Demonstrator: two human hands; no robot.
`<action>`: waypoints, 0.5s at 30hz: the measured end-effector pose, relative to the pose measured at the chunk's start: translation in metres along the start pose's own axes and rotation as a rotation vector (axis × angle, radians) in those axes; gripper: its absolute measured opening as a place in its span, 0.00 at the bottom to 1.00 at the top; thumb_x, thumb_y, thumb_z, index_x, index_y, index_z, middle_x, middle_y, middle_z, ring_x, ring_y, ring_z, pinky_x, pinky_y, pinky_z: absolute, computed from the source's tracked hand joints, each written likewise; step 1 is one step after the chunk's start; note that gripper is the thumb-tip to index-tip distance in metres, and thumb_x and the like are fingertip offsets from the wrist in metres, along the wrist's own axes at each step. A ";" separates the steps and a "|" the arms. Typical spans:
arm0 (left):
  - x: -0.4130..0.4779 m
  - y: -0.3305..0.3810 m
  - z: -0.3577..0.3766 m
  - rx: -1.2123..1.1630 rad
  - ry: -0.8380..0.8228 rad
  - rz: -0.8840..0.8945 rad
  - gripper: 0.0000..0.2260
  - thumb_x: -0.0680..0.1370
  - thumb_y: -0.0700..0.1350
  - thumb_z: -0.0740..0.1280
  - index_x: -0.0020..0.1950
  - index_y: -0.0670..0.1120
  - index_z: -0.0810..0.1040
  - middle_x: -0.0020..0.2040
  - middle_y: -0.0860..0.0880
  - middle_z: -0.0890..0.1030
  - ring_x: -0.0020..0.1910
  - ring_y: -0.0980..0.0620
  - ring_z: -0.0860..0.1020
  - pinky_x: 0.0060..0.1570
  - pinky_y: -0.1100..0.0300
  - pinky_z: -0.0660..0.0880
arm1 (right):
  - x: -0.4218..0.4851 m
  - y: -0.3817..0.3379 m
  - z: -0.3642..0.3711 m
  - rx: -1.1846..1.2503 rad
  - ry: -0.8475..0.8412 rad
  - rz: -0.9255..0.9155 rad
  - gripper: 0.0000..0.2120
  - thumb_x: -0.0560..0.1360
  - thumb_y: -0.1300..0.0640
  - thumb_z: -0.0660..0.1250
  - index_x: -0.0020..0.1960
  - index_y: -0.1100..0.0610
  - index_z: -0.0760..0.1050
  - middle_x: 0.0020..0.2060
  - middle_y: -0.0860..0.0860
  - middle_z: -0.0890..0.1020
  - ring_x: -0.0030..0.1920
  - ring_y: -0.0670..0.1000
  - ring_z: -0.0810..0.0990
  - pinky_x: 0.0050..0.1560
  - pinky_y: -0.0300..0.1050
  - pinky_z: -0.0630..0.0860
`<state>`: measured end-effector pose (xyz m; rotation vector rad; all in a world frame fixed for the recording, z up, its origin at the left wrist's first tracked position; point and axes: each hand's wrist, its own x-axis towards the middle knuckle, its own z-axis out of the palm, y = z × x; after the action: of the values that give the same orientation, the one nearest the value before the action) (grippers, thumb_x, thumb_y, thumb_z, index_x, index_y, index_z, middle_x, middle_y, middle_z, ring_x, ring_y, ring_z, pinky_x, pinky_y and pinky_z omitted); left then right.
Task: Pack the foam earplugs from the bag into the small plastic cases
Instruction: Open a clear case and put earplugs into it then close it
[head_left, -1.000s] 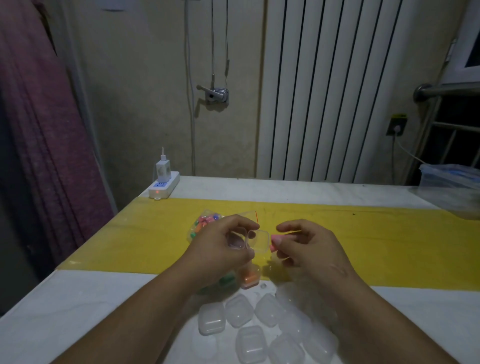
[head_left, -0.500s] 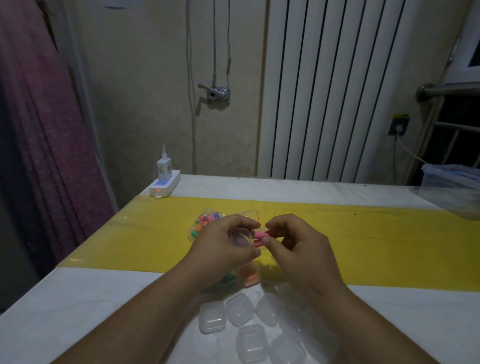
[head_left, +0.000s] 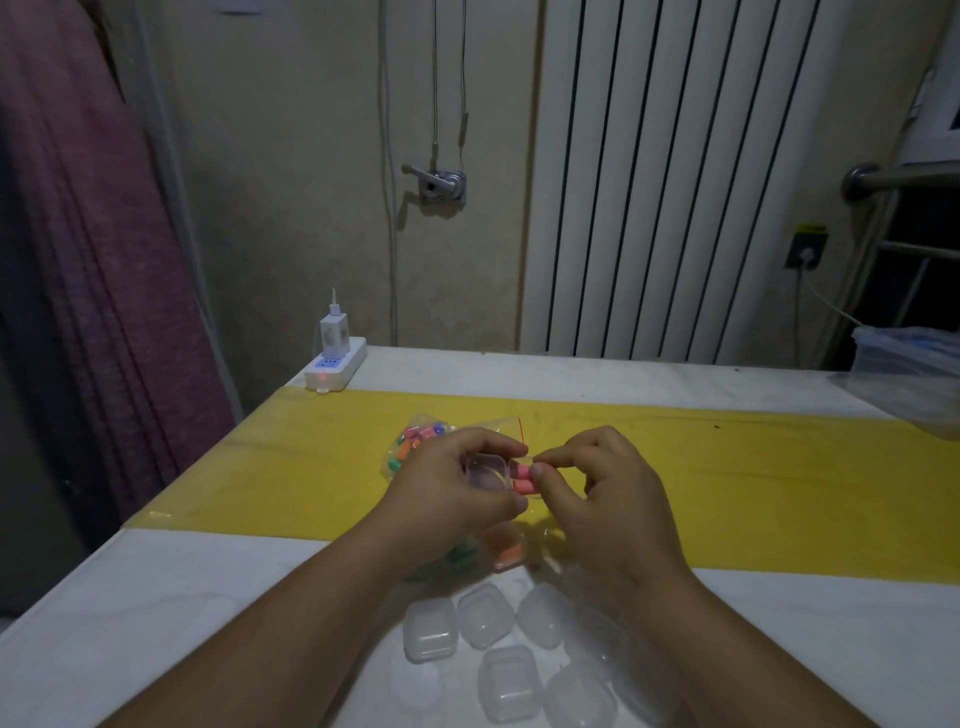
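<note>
My left hand (head_left: 449, 493) grips a small clear plastic case (head_left: 488, 470), held open above the table. My right hand (head_left: 597, 483) pinches pink foam earplugs (head_left: 523, 478) at the case's right half. Behind my left hand lies the clear bag of coloured earplugs (head_left: 415, 441) on the yellow strip. A closed case with orange earplugs (head_left: 506, 553) sits below my hands. Several empty clear cases (head_left: 483, 616) lie on the white tabletop between my forearms.
A white power strip with a charger (head_left: 335, 358) stands at the table's far left corner. A clear plastic box (head_left: 909, 358) sits at the far right edge. A purple curtain (head_left: 93, 260) hangs left of the table, a radiator (head_left: 701, 182) behind it.
My right hand moved left to the open case and now holds the pink earplugs against its right half. My left hand stayed put with the case.
</note>
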<state>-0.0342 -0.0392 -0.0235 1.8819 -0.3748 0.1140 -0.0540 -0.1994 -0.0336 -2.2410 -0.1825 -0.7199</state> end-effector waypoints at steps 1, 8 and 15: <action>0.000 0.000 0.000 0.000 -0.004 -0.002 0.17 0.68 0.36 0.77 0.51 0.52 0.82 0.46 0.55 0.82 0.43 0.66 0.80 0.39 0.73 0.75 | 0.000 0.000 0.001 0.057 0.006 0.041 0.02 0.74 0.51 0.71 0.45 0.44 0.81 0.43 0.41 0.76 0.40 0.39 0.73 0.36 0.30 0.65; -0.002 0.001 -0.002 -0.046 -0.039 0.001 0.23 0.68 0.36 0.77 0.57 0.55 0.79 0.47 0.53 0.83 0.45 0.60 0.82 0.45 0.63 0.80 | 0.000 -0.001 0.000 0.477 -0.101 0.320 0.06 0.76 0.58 0.70 0.50 0.50 0.78 0.35 0.48 0.85 0.35 0.46 0.82 0.39 0.45 0.80; 0.002 0.003 -0.006 -0.715 -0.134 -0.153 0.12 0.79 0.50 0.61 0.53 0.42 0.74 0.49 0.32 0.81 0.38 0.40 0.81 0.41 0.52 0.81 | 0.004 0.001 -0.004 0.624 -0.020 0.344 0.03 0.74 0.63 0.71 0.47 0.57 0.80 0.30 0.49 0.83 0.29 0.44 0.79 0.34 0.38 0.79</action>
<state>-0.0328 -0.0346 -0.0184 1.2042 -0.3067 -0.2268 -0.0522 -0.2035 -0.0301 -1.6245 -0.0208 -0.3825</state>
